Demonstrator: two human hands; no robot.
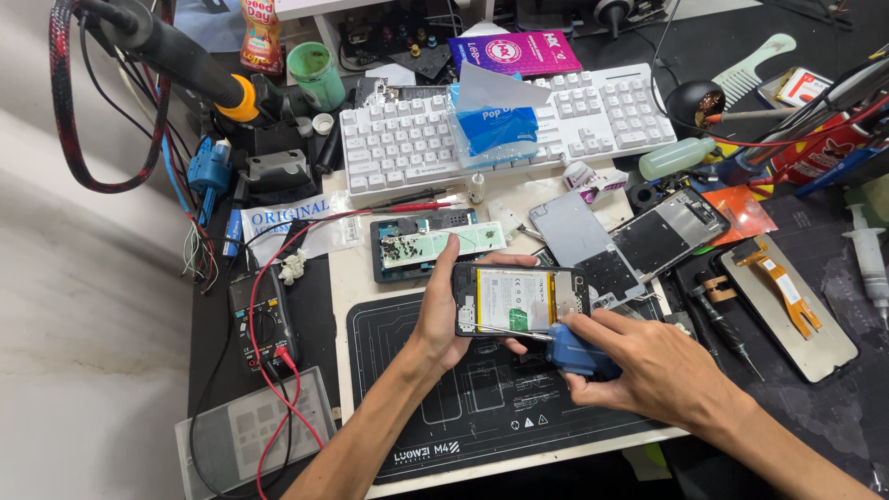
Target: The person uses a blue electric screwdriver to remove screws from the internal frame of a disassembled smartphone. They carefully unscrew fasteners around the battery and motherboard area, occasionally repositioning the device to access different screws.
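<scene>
Down in the head view, the left hand (443,310) is closed around the left end of an opened phone (520,299), back cover off and battery showing, held just above the dark work mat (407,389). The right hand (653,366) is wrapped tight on a blue-handled screwdriver (574,350), whose thin shaft reaches across to the phone's lower left part. As I judge it, the tip could skid off a screw and gouge the battery or board if the phone tilts in that one-handed hold. Close behind lie a loose circuit board tray (428,245), a bare phone frame (648,243) and a white keyboard (505,125); a multimeter (262,319) with red leads sits left, crowding the elbows.
</scene>
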